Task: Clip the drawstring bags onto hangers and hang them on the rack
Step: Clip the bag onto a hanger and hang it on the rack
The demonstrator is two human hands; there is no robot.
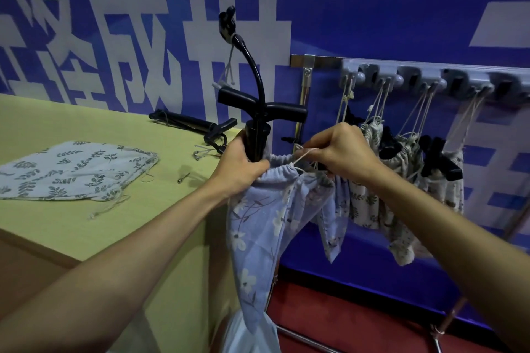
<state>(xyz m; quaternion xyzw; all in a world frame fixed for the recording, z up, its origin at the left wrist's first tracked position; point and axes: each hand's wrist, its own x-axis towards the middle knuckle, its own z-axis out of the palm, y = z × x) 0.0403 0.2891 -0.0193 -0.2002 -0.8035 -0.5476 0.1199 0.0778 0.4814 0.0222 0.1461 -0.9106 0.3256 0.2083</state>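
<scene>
A blue floral drawstring bag [258, 226] hangs in front of me with a black pump-like tool [256, 135] sticking up out of its gathered mouth. My left hand [241, 169] grips the bag's neck around the tool's black body. My right hand [341, 152] pinches the white drawstring [301, 156] and pulls it sideways. To the right, a rack bar [415, 74] with grey hooks carries several filled drawstring bags [401, 178] hung by their strings, black handles poking from them.
A green table [86, 226] on the left holds a flat leaf-print bag [71, 172], another black pump [189, 123], and small metal needles [183, 178]. A blue banner wall stands behind. Red floor and the rack's metal legs [447, 321] lie lower right.
</scene>
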